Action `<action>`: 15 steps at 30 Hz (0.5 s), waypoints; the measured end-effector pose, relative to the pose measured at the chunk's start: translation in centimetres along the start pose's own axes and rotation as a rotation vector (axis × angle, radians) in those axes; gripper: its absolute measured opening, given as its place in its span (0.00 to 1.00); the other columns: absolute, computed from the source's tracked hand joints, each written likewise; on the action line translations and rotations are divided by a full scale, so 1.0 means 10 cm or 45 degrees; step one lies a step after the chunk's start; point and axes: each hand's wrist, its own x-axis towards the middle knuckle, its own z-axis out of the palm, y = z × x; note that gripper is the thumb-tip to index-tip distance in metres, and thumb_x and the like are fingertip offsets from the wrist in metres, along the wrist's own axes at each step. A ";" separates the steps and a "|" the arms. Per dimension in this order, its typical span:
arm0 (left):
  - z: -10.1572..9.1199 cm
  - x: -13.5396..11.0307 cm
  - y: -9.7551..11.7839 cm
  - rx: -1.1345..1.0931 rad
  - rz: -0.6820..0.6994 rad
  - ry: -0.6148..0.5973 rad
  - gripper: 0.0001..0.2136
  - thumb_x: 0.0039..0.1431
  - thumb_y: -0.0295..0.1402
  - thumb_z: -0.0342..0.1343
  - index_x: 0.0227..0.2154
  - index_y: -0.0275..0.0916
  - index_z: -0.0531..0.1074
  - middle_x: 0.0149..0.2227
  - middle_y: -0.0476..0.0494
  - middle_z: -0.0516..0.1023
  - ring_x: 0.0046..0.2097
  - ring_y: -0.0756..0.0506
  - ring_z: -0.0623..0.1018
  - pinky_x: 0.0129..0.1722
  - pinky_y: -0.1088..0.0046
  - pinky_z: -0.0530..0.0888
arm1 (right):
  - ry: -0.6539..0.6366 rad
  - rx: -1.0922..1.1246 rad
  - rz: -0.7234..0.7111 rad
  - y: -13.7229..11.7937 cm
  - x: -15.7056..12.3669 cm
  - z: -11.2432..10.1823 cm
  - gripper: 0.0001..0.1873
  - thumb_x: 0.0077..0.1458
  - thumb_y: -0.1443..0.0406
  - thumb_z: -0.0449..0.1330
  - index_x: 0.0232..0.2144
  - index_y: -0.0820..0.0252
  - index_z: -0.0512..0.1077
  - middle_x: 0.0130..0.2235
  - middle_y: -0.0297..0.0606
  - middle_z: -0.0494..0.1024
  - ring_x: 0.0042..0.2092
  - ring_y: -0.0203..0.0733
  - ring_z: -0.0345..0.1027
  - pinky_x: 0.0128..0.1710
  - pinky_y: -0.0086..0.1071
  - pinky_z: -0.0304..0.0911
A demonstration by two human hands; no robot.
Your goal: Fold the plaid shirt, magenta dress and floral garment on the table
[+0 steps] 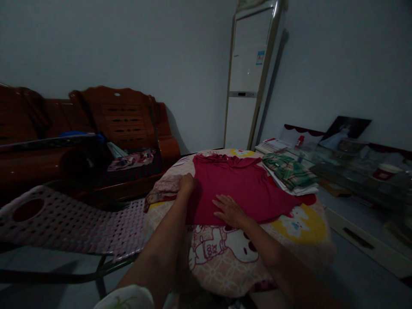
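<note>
A dark pink shirt (pixel 231 184) lies spread on a round table covered with a patterned cloth (pixel 222 274). At its left edge is my left hand (pixel 187 183), its fingers curled closed on the fabric. My right hand (pixel 230 210) rests flat on the lower middle of the shirt, fingers spread. Gathered, wrinkled fabric runs along the shirt's far edge. A folded pale pink garment (pixel 165 188) sits just left of my left hand. Right of the shirt lies a folded green plaid garment (pixel 288 171) on top of white folded cloth.
A woven chair (pixel 80 223) stands close on the left, before a wooden sofa (pixel 119 116) with clothes on its seat. On the right, a glass-topped cabinet (pixel 347 167) holds papers, a paper cup (pixel 386 172) and a photo (pixel 346 131). A tall air conditioner (pixel 246 77) stands behind.
</note>
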 end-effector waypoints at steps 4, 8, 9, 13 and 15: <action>0.17 0.20 0.09 0.018 -0.016 0.027 0.18 0.66 0.33 0.45 0.52 0.28 0.68 0.51 0.24 0.75 0.53 0.36 0.77 0.46 0.66 0.73 | 0.007 0.000 -0.003 0.00 0.00 0.01 0.31 0.66 0.52 0.50 0.66 0.58 0.59 0.69 0.48 0.55 0.69 0.52 0.46 0.68 0.49 0.42; 0.26 0.31 0.06 0.056 0.083 0.019 0.17 0.66 0.34 0.42 0.51 0.32 0.67 0.49 0.28 0.76 0.51 0.38 0.78 0.45 0.66 0.73 | 0.008 0.004 -0.002 0.02 0.01 0.03 0.32 0.65 0.50 0.50 0.66 0.57 0.59 0.69 0.47 0.54 0.70 0.51 0.45 0.68 0.49 0.42; 0.26 0.32 0.03 0.058 0.120 0.017 0.16 0.66 0.34 0.42 0.50 0.33 0.67 0.48 0.29 0.77 0.49 0.38 0.78 0.44 0.67 0.72 | 0.007 0.006 -0.002 0.02 0.01 0.03 0.32 0.65 0.50 0.50 0.66 0.57 0.58 0.69 0.47 0.54 0.70 0.51 0.45 0.68 0.49 0.41; 0.26 0.34 -0.12 0.034 0.187 0.059 0.15 0.66 0.33 0.42 0.46 0.31 0.69 0.41 0.30 0.78 0.45 0.40 0.78 0.41 0.69 0.71 | -0.003 0.016 0.001 0.02 0.02 0.04 0.32 0.65 0.50 0.50 0.66 0.57 0.59 0.69 0.48 0.53 0.70 0.52 0.45 0.68 0.49 0.41; 0.25 0.34 -0.12 0.025 0.210 0.058 0.15 0.66 0.32 0.42 0.46 0.29 0.69 0.40 0.29 0.77 0.46 0.39 0.78 0.42 0.69 0.71 | -0.002 0.021 0.002 0.02 0.02 0.05 0.32 0.65 0.50 0.50 0.66 0.57 0.58 0.69 0.48 0.53 0.70 0.51 0.44 0.68 0.49 0.41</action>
